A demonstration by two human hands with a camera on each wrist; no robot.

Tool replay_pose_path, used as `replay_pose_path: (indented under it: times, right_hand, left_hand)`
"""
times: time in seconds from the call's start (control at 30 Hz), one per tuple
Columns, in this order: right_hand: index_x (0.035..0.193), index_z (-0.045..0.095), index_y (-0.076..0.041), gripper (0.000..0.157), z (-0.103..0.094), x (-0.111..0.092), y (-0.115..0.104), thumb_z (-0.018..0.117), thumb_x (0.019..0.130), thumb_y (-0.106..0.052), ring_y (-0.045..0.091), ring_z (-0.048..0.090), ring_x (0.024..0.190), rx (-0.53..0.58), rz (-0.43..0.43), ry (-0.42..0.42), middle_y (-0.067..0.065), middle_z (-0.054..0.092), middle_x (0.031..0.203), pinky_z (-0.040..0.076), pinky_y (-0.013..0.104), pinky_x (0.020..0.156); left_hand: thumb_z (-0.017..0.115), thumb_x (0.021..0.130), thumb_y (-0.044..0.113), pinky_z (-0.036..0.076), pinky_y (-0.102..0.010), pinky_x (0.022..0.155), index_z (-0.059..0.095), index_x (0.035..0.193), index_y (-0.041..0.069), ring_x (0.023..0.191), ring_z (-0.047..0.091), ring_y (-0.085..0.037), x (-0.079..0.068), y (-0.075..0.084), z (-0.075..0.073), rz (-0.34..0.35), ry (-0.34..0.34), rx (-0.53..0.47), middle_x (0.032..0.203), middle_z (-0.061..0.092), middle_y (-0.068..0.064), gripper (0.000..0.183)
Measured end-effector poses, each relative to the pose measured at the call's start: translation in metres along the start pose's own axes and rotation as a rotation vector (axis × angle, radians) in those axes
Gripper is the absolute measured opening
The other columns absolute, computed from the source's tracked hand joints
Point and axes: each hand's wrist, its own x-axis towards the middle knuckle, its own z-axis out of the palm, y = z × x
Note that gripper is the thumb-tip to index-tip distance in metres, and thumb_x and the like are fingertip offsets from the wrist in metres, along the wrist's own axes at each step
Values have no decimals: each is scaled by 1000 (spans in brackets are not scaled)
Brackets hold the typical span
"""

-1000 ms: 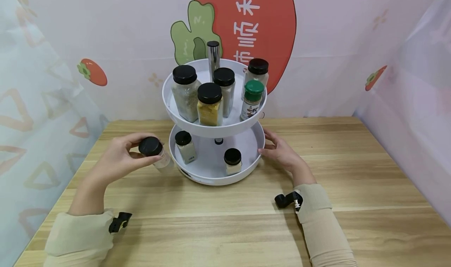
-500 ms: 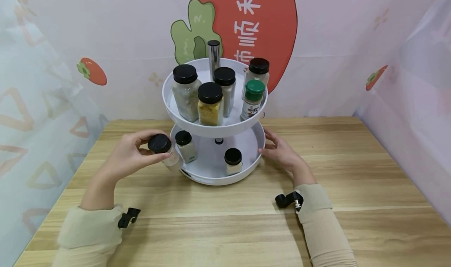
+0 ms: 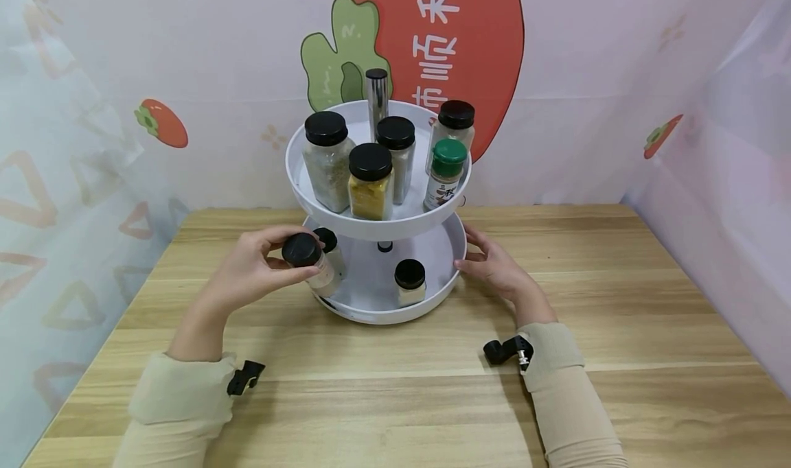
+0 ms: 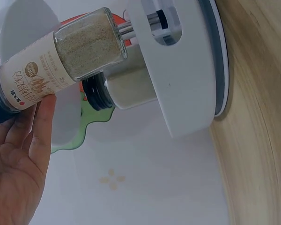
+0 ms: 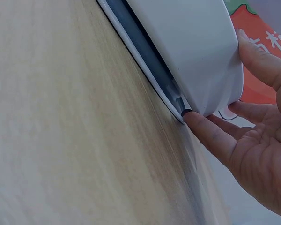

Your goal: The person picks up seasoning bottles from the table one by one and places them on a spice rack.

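Observation:
A two-tier white spice rack (image 3: 364, 276) stands on the table. My left hand (image 3: 256, 269) holds a spice jar (image 4: 89, 47) by its black cap and upper part, tilted, its base overlapping the lower tier's left rim in the head view. The left wrist view shows its beige label and light brown powder. Behind it, a smaller black-capped jar (image 4: 131, 84) stands in the lower tier, partly hidden. My right hand (image 3: 497, 269) grips the lower tier's right side; in the right wrist view the thumb lies on its white wall (image 5: 196, 51) and fingertips reach its bottom edge.
The upper tier (image 3: 346, 228) carries several jars, among them a yellow-filled jar (image 3: 371, 183) and a green-capped jar (image 3: 446, 173). A short jar (image 3: 410, 283) stands toward the front of the lower tier. A metal post (image 3: 377, 97) rises through the rack.
My left hand has carried the spice jar rightward to the lower tier's left rim, where it now covers part of the smaller jar. The right hand stays in place on the rack.

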Motion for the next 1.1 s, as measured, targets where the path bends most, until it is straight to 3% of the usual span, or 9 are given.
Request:
replay_pose_path:
  times: [0.23,0.5,0.87,1.1]
  right_hand:
    - [160,17,-19,86,1,-1,0,66,91,-3,41,34,146,5,-1,6,14,15,166,42,44,115]
    - [160,14,-17,88,0,0,0,66,91,-2,44,31,147,11,-19,-8,17,12,166,40,48,116]
    - [160,15,-16,87,-1,0,2,66,91,-3,44,31,146,13,-21,-5,17,12,166,39,48,117]
    - [160,15,-17,87,-1,0,1,66,91,-3,43,32,147,7,-16,0,16,13,166,39,47,117]
  left_hand:
    - [82,77,2,64,-25,74,67,116,2,97,67,-2,7,-1,12,-20,-25,-18,113,70,-11,41]
    - [84,78,7,64,-24,73,68,115,5,92,67,-6,12,0,26,-39,-67,-11,106,71,-10,40]
    - [84,78,10,64,-24,74,66,120,3,96,68,-16,16,-3,39,-79,-117,16,112,68,-13,47]
    - [84,78,10,64,-25,76,64,122,2,99,67,-21,17,-6,47,-108,-159,-20,115,66,-15,48]
